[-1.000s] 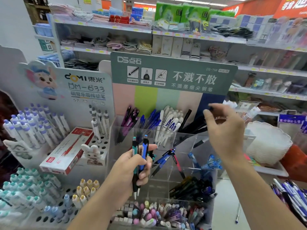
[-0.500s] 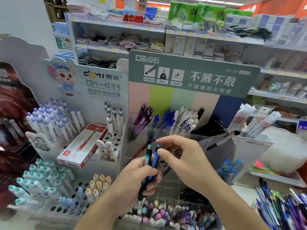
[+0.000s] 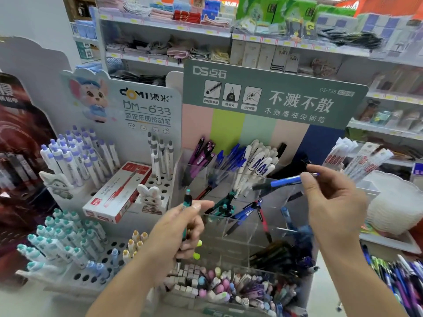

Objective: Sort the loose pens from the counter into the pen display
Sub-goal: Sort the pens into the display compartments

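Above the clear pen display point(image 3: 229, 220), at centre frame, both hands are occupied and well apart. The right hand point(image 3: 332, 202), at three o'clock, pinches a blue pen point(image 3: 282, 181) by its rear end between thumb and fingertips. The left hand point(image 3: 180, 227), at seven o'clock, is clamped round a teal pen point(image 3: 187, 202), of which only the top shows above the fist; whether a second pen sits in that grip cannot be confirmed, as the fingers hide it.

The blue pen lies nearly level. Its long axis runs from three o'clock toward nine o'clock, dark tip leading left and slightly down, clicker end at the fingers. It hangs over the upper row of compartments, near the white pens point(image 3: 256, 161) and right of the blue pens point(image 3: 229, 156) already stocked.

Assessment: the step in hand is placing the blue pen. To do it well, match it to the compartment of like pens, tilt the tip downward to stand it as its neighbours stand, and release only once the barrel is inside the walls. Loose pens point(image 3: 398, 277) remain on the counter at five o'clock.
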